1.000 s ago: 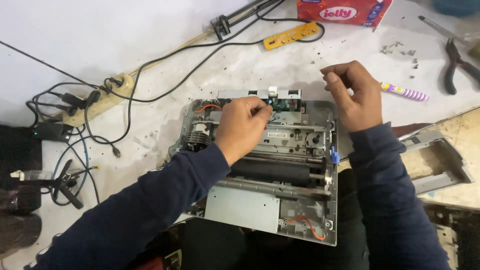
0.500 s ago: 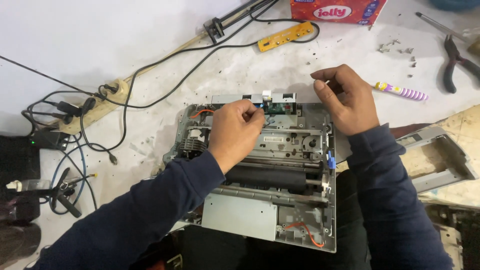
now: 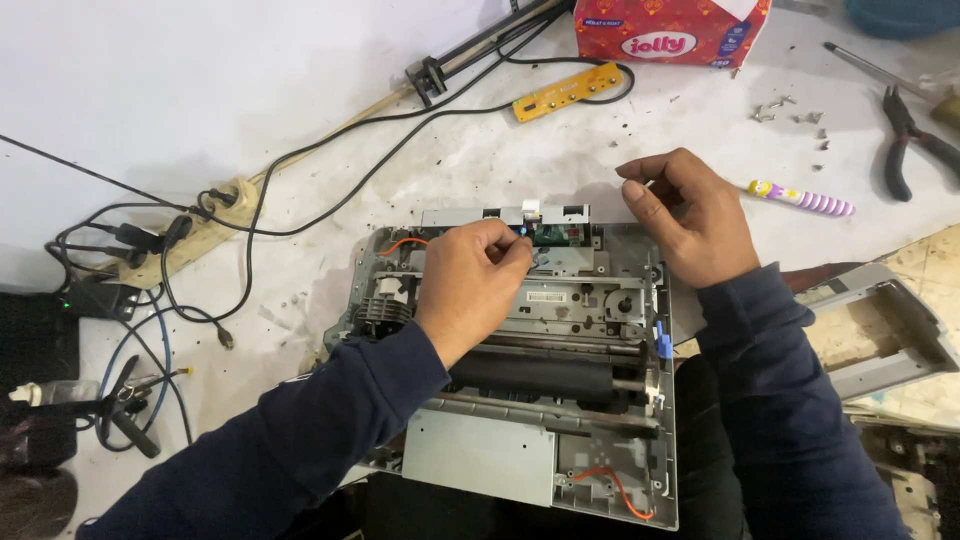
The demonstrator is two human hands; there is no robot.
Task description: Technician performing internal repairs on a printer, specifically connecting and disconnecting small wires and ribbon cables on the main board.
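- Left hand (image 3: 478,278) was at frame centre, fingers curled and pinched at the small green circuit board (image 3: 553,233) on the printer's far edge; what it pinched was too small to tell.
- Right hand (image 3: 690,215) sat right of centre, loosely curled, fingertips nipping something tiny and pale above the printer's top-right corner (a screw or clip, cannot tell).
- Printer chassis (image 3: 590,320) lay mid-frame with covers already off: black roller (image 3: 545,372), metal frame and orange wires all exposed.
- Grey cover panel (image 3: 880,330) was set aside at right edge.
- Loose screws (image 3: 790,112) upper right, pliers (image 3: 915,140) beside them, striped screwdriver (image 3: 800,197) near the right hand.
- Judged: teardown well along; board and roller were not yet out.
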